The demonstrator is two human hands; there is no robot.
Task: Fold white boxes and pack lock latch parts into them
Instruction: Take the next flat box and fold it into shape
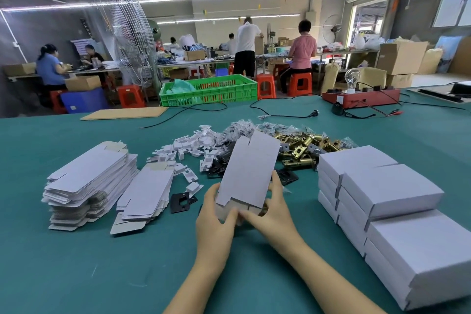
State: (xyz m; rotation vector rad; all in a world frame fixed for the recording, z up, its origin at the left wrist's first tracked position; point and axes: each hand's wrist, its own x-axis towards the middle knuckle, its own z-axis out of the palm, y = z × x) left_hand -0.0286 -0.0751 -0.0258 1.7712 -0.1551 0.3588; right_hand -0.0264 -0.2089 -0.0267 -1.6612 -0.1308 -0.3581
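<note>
both hands, left (216, 214) and right (274, 211), grip clamped on one half-folded box (248, 171). right of it: finished boxes (382, 186) stacked. left: flat blanks (89, 181) remain; brass latches (303, 146) behind, unpacked.

Two bare forearms come into the picture from the lower edge, and no sleeve, cuff or glove covers any part of them. The left hand (215, 214) and the right hand (274, 214) are bare too, with no ring, watch or band visible on the fingers or wrists. The forearms are slim and smooth. The fingers are slender, and the nails look short and unpainted, though motion blur softens the fingertips. The rest of the person is out of view.
</note>
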